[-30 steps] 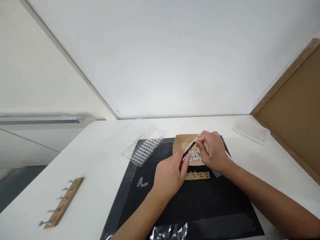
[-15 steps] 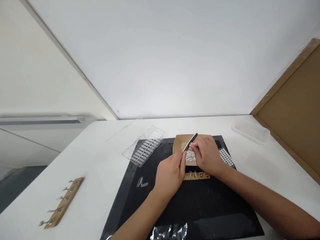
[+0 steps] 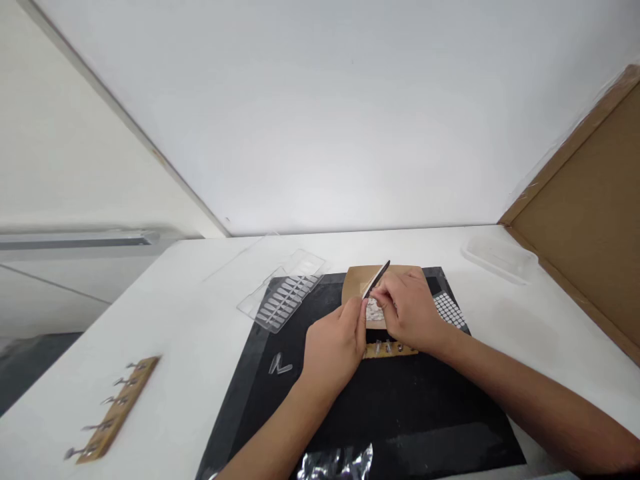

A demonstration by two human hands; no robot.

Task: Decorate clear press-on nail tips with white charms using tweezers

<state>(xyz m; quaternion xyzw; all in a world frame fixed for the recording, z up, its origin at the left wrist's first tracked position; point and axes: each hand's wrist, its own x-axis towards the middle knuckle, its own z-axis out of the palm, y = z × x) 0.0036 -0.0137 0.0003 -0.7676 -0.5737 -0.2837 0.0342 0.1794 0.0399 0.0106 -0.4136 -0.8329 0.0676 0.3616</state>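
My left hand (image 3: 334,343) is closed around the lower end of a thin dark nail file (image 3: 379,277), which slants up to the right. Against its side, my right hand (image 3: 411,308) is pinched; whatever sits in those fingertips is too small to make out. Beneath both hands lies a brown paper tray (image 3: 353,280) with small white pieces inside. Just nearer to me, a wooden strip (image 3: 390,350) carries clear nail tips on small metal stands. Two loose clear nail tips (image 3: 281,365) rest on the black mat (image 3: 395,407), left of my left hand.
At the mat's back left is an open clear case (image 3: 285,303) of nail tips. A sheet of white dots (image 3: 450,311) lies right of my right hand. Another wooden strip with metal stands (image 3: 117,413), a clear plastic lid (image 3: 500,259), shiny film (image 3: 337,465) and a cardboard panel (image 3: 585,200) surround.
The whole view has shifted slightly, so things appear a little further left. Both hands keep nearly the same pose at the nail file.
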